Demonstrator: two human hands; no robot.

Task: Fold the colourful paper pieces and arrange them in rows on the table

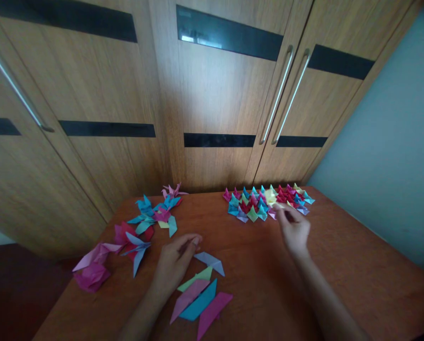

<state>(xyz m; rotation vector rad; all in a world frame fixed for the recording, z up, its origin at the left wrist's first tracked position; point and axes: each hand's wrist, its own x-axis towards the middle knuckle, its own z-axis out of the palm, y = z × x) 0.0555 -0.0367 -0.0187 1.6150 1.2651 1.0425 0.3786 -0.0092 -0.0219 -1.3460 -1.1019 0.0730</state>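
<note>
My left hand (174, 263) rests on the wooden table (357, 265), fingers loosely curled, its fingertips beside a pale blue folded paper piece (210, 261). Just below it lie several flat folded pieces in green, pink and blue (199, 300). My right hand (293, 228) reaches toward a cluster of small folded paper units (267, 202) in red, blue, green, yellow and purple at the table's back. Its fingertips touch the cluster's front edge near a yellow piece; motion blur hides whether it holds one.
Assembled paper shapes in blue, pink and magenta (141, 225) trail along the table's left side to a pink one (91, 272) at the edge. Wooden wardrobe doors with metal handles (285, 94) stand behind the table. A pale wall (393, 142) is at right.
</note>
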